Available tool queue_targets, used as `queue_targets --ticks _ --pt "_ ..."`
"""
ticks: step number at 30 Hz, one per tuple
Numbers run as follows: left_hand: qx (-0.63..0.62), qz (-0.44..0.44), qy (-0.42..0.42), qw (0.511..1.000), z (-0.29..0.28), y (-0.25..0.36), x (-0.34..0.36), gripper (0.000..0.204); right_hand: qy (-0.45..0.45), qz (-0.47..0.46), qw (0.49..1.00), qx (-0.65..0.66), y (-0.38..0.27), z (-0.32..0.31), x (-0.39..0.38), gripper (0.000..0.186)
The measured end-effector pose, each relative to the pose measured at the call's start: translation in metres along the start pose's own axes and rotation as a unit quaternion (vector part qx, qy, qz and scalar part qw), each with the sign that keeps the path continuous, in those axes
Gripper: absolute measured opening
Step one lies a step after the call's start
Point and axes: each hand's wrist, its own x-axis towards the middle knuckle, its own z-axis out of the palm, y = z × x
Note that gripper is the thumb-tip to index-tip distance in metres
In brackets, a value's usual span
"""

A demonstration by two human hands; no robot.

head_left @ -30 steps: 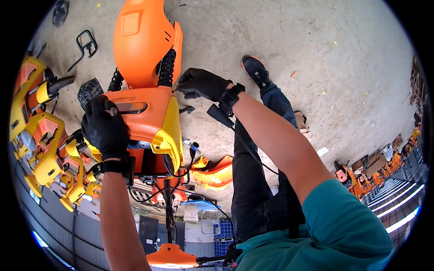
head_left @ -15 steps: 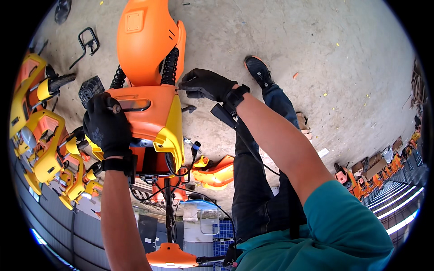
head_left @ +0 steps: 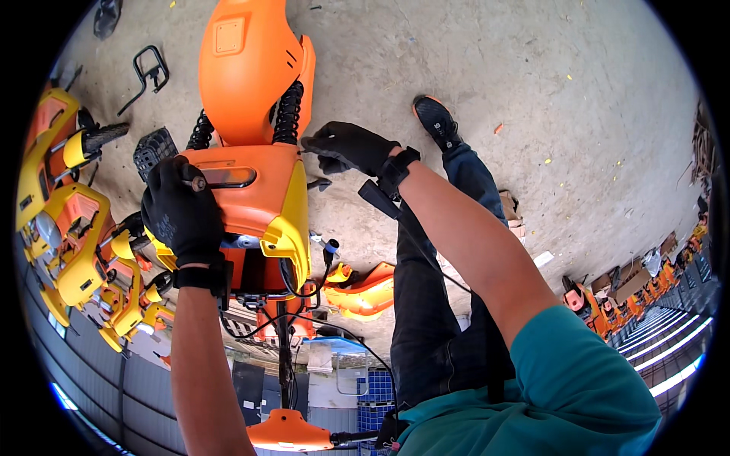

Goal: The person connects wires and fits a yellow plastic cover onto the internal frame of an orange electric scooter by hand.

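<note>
My left hand (head_left: pixel 179 214), in a black glove, is closed on a small round-ended metal piece (head_left: pixel 197 183) at the left of the orange-and-yellow housing (head_left: pixel 264 186), beside its dark slot. My gloved right hand (head_left: pixel 348 147) has its fingers curled at the housing's upper right edge; what they grip, if anything, is too small to make out. Above it sit two black coil springs (head_left: pixel 288 110) and a large orange cover (head_left: pixel 245 64). Black cables (head_left: pixel 327 266) with a blue-tipped connector hang below the housing.
Yellow-and-orange vehicles (head_left: pixel 84 266) crowd the left. A black tubular frame (head_left: pixel 139 74) and a dark crate (head_left: pixel 152 152) lie on the concrete floor. Loose orange panels (head_left: pixel 361 296) lie beyond my legs. More orange vehicles (head_left: pixel 608 308) line the far right. An orange handlebar cover (head_left: pixel 289 429) is at the bottom.
The view has shifted slightly, moving the housing a little rightward in the picture. My right hand has sunk slightly; my left hand keeps its hold.
</note>
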Motion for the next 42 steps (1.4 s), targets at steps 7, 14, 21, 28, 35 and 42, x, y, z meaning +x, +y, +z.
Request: queue_targets --ticks 7,14,21,28,35,42 --pt "0.000 0.004 0.001 1.000 -0.003 0.002 0.001 0.020 -0.045 -0.063 0.996 0.036 0.023 -0.019 0.022 0.027" --pt "-0.004 0.002 -0.004 1.000 0.000 0.000 0.000 0.020 -0.020 -0.038 0.996 0.075 0.004 -0.007 0.005 0.027" --pt "0.003 0.000 -0.008 1.000 -0.004 0.002 0.002 0.020 -0.088 -0.041 0.995 -0.013 0.006 -0.025 0.013 0.026" --pt "-0.009 0.005 -0.006 1.000 0.000 -0.002 0.000 0.020 -0.016 -0.055 0.995 0.078 0.009 -0.004 0.003 0.027" --pt "-0.008 0.006 0.000 1.000 -0.004 0.002 0.001 0.019 -0.040 -0.017 0.999 -0.026 0.010 -0.020 0.012 0.031" --pt "-0.008 0.025 0.028 0.999 -0.003 0.002 0.000 0.020 -0.010 -0.091 0.987 0.131 0.018 -0.008 0.013 0.028"
